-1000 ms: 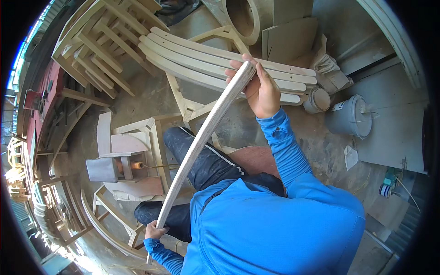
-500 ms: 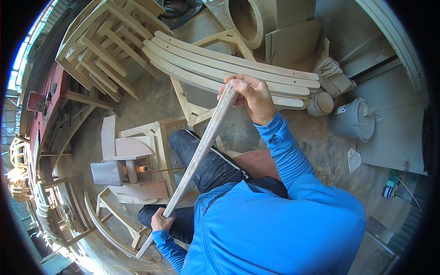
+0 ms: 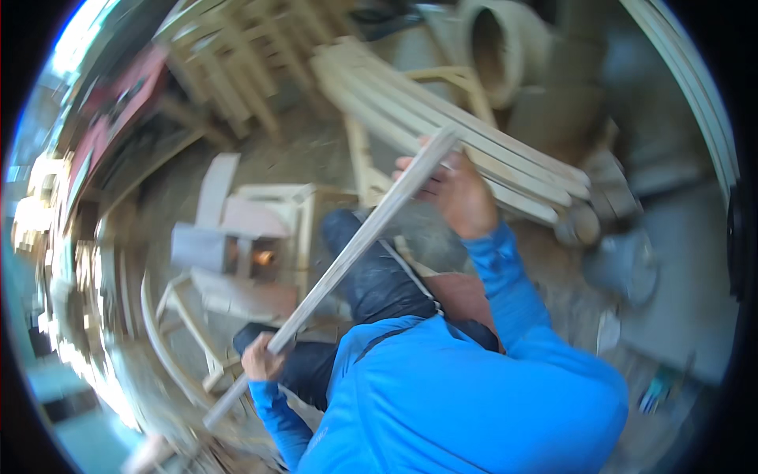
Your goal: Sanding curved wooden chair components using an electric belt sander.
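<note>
A long, straight wooden strip runs slantwise across my lap, from the lower left to its upper end among the workpieces. My left hand is closed round it near its lower end. Close to the upper end is my right hand, its fingers reaching behind the strip and showing on the far side; blur softens how firmly they grip. Past that hand, several curved wooden slats lie side by side on a wooden frame.
A block-shaped power tool sits among wooden pieces to the left. Curved wooden parts lie at lower left. Wooden frames are stacked at the far left. A bucket and a smaller can stand at right.
The view has swung, shifting the surroundings rightward with blur. My right hand's fingers have loosened and stretched out behind the strip's upper end; my left hand still grips its lower part.
</note>
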`<state>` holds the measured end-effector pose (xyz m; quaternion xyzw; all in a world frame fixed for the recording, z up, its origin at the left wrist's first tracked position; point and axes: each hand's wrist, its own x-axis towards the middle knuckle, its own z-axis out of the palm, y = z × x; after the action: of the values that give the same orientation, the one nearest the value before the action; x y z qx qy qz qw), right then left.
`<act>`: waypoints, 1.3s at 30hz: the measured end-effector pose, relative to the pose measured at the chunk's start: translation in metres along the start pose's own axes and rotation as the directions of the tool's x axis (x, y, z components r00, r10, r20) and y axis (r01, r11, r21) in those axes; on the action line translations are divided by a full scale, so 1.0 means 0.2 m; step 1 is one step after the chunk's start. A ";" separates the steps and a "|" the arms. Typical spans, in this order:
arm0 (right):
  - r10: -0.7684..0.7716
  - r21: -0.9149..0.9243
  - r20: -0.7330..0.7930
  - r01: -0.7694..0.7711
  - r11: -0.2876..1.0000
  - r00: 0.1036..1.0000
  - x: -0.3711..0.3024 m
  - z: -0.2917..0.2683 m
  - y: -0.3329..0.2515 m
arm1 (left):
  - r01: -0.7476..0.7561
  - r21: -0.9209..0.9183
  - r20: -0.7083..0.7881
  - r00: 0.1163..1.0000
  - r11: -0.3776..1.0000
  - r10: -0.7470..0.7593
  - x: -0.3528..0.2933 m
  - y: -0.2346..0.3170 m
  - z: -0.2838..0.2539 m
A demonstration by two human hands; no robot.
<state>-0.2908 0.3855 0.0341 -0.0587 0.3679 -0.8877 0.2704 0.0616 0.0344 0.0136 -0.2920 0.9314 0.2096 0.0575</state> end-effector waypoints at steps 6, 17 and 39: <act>0.226 -0.516 0.283 -0.051 0.855 0.932 -0.13 0.11 0.24 | -0.318 -0.485 -0.205 0.947 0.814 0.247 0.36 0.43 -0.58; -0.037 -0.758 0.411 0.363 0.542 0.911 -0.13 0.56 0.20 | -0.222 -0.891 -0.380 0.844 -0.397 0.380 0.60 1.27 -0.58; 0.071 -0.904 0.427 0.423 0.064 0.902 -0.50 -0.38 0.48 | -0.318 0.321 -0.684 0.574 0.892 0.450 1.12 -0.05 -0.16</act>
<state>-0.1879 0.4287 -0.0769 -0.4319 0.8000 -0.4022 0.1081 -0.1166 -0.1033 -0.0132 -0.1361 0.9268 0.0031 -0.3501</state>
